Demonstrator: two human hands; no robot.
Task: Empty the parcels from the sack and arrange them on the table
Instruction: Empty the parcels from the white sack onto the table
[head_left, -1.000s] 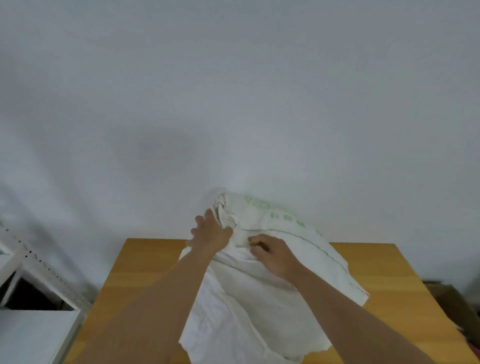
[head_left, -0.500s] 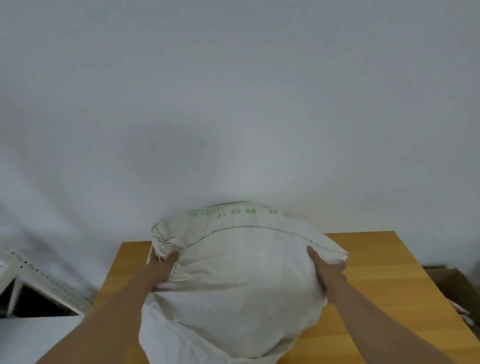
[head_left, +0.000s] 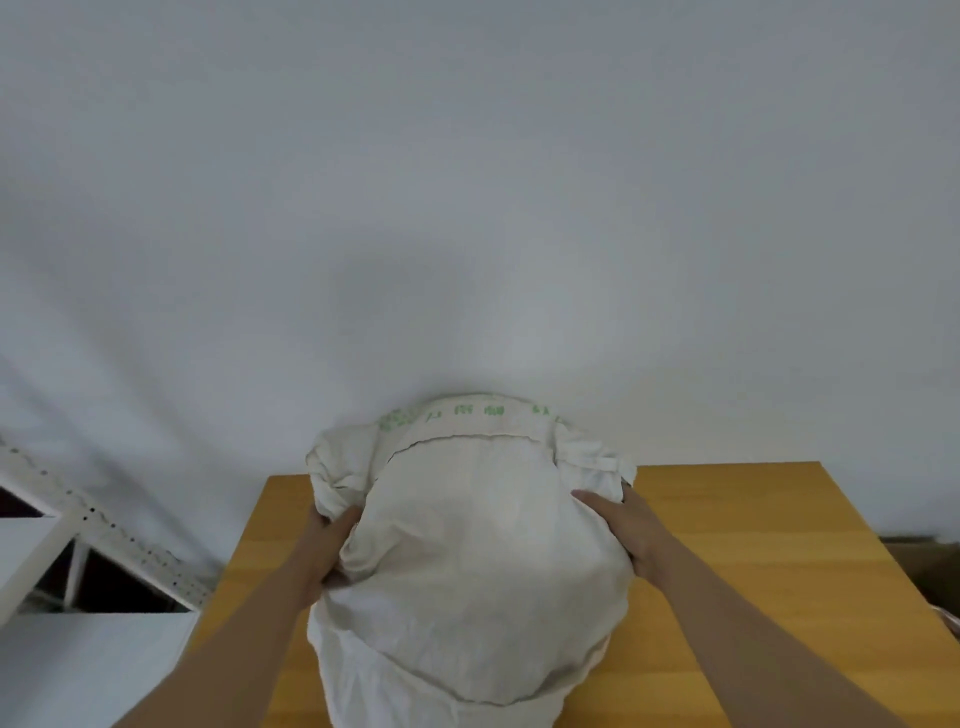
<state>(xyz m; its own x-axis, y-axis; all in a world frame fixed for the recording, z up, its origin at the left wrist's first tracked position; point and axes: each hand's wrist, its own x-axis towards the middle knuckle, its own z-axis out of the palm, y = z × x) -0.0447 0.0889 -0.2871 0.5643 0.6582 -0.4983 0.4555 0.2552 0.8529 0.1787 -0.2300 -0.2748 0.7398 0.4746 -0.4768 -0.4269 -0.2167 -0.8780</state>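
Note:
A bulging white woven sack (head_left: 483, 561) with faint green print along its far top stands on the wooden table (head_left: 753, 561), filling the middle of the view. My left hand (head_left: 327, 551) grips bunched cloth on the sack's left side. My right hand (head_left: 623, 535) holds the sack's right side, thumb on the front and fingers wrapped behind a fold. No parcels show; the sack hides whatever is inside.
A white metal shelf rack (head_left: 78, 545) stands to the left of the table. A brown cardboard box (head_left: 924, 566) sits low beyond the table's right edge. A plain white wall lies behind.
Both hands went from the sack's top out to its sides. The sack turned upright and broad toward me, and my hands have slid a little lower on it since.

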